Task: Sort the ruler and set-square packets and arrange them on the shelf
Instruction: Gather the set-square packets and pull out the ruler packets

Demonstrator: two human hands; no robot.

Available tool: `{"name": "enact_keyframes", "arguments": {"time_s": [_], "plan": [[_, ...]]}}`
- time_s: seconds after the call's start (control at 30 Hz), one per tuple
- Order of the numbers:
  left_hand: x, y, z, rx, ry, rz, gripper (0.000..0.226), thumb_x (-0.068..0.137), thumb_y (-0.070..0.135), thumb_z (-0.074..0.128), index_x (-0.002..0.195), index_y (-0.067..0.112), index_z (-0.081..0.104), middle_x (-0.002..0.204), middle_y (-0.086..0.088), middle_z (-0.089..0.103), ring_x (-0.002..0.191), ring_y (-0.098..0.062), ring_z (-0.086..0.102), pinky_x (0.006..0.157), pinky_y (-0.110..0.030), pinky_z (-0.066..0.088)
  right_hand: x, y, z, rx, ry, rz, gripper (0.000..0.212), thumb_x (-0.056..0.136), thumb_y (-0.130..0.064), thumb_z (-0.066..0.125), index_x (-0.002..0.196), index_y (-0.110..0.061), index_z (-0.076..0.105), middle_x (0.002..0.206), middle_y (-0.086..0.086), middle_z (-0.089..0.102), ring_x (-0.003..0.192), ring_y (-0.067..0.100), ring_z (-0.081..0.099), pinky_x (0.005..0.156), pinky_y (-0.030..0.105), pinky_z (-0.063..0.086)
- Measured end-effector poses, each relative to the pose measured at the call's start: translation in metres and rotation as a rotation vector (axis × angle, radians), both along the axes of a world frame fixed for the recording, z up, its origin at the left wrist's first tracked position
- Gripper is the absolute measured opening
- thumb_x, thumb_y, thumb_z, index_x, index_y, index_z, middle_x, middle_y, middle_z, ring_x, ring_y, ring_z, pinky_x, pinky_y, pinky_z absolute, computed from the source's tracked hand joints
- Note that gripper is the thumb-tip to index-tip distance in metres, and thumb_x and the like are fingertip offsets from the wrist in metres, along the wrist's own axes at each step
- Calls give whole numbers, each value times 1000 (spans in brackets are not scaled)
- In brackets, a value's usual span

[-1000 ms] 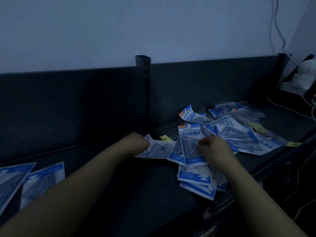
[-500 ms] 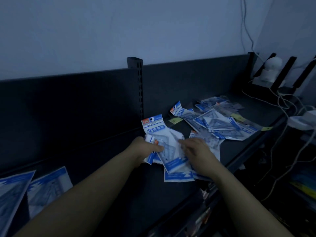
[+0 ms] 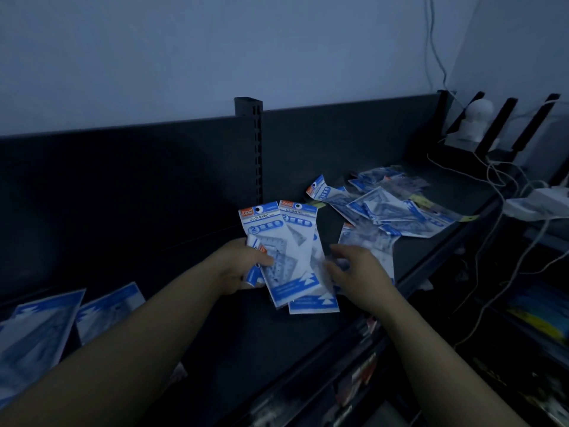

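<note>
My left hand grips a fan of several blue-and-white set-square packets, held upright above the dark shelf. My right hand hovers just right of the fan with fingers spread, touching a loose packet lying on the shelf. A scattered pile of more packets lies further right on the shelf. Two larger packets lean at the shelf's far left.
The shelf's dark back panel and an upright post stand behind the packets. White cables and a power adapter hang at the right. A white round device sits at the back right. Lower shelves with goods lie below.
My left hand has gathered more packets and lifted them upright into a fan. My right hand has let go of the bunch and shifted right towards a loose packet.
</note>
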State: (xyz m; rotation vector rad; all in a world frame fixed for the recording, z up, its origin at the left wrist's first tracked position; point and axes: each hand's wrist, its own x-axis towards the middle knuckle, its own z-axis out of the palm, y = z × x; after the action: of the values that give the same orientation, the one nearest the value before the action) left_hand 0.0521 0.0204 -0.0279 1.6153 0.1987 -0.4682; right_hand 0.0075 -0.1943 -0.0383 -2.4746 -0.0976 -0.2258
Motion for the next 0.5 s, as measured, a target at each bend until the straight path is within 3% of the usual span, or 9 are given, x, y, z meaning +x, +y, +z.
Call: {"name": "enact_keyframes", "arguments": {"time_s": [0.1, 0.17, 0.27, 0.37, 0.5], "plan": [[-10, 14, 4, -80, -17, 30, 24, 87, -6, 59, 100, 13, 62, 101, -10, 71, 86, -25, 68, 72, -39, 57, -4, 21, 9, 94, -17, 63, 29, 96, -26, 52, 108, -1, 61, 100, 16, 64, 93, 30, 60, 81, 40, 49], [-21, 27, 8, -127, -27, 49, 28, 86, -7, 59, 108, 10, 61, 105, -13, 70, 87, -27, 69, 74, -40, 57, -8, 35, 16, 170, -20, 103, 22, 97, -27, 49, 98, -10, 62, 86, 4, 65, 79, 22, 62, 70, 35, 48], [-36, 46, 12, -128, -74, 107, 30, 87, -8, 56, 112, 8, 59, 103, -14, 69, 83, -27, 68, 71, -40, 57, -12, 60, 22, 337, 55, 140, 20, 96, -28, 51, 108, -18, 63, 96, -5, 71, 83, 12, 68, 72, 36, 54], [-55, 72, 16, -67, -134, 207, 25, 87, -5, 59, 109, 6, 60, 97, -13, 69, 78, -25, 68, 62, -35, 58, -15, 89, 25, 496, 96, 183, 21, 91, -20, 58, 111, -17, 64, 96, -2, 73, 82, 13, 71, 71, 36, 58], [-86, 122, 16, 33, -220, 348, 14, 84, -1, 67, 94, 9, 65, 86, -7, 70, 70, -17, 67, 56, -27, 55, -20, 135, 23, 530, 133, 253, 16, 88, -13, 62, 103, -18, 66, 89, -1, 74, 73, 14, 72, 66, 36, 59]]}}
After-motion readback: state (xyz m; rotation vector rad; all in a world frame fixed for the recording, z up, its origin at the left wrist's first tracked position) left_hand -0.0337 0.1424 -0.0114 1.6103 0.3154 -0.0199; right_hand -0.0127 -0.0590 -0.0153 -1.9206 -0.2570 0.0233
